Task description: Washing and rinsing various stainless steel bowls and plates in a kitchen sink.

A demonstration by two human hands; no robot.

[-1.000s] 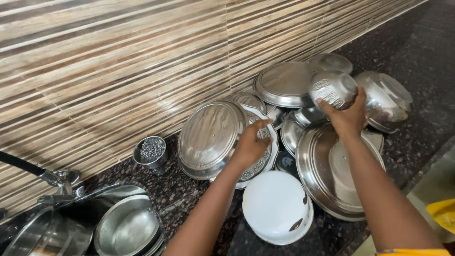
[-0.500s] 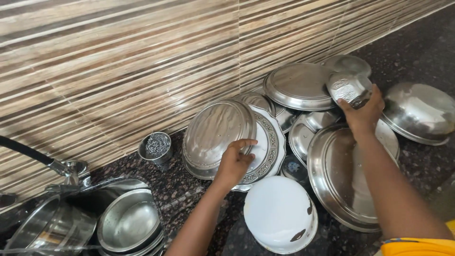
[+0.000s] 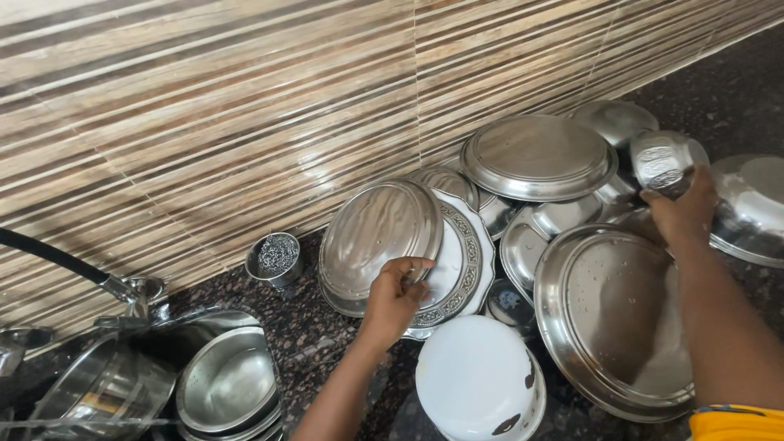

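Head view: left hand (image 3: 394, 298) was pinched on lower rim of steel plate (image 3: 377, 238), which was tilted against patterned plate (image 3: 459, 260) and striped tile wall (image 3: 245, 122). Right hand (image 3: 684, 214) was clamped around small steel cup (image 3: 663, 162), above large steel tray (image 3: 616, 314). Steel judged light, stiff, wet, likely slippery; rim grip judged safest. White bowl (image 3: 478, 384) inverted just beside. Counter (image 3: 735, 90) crowded; open room seen only far right.

Bright, even light; glare streaks on glossy tiles (image 3: 245, 122); slight blur at edges.
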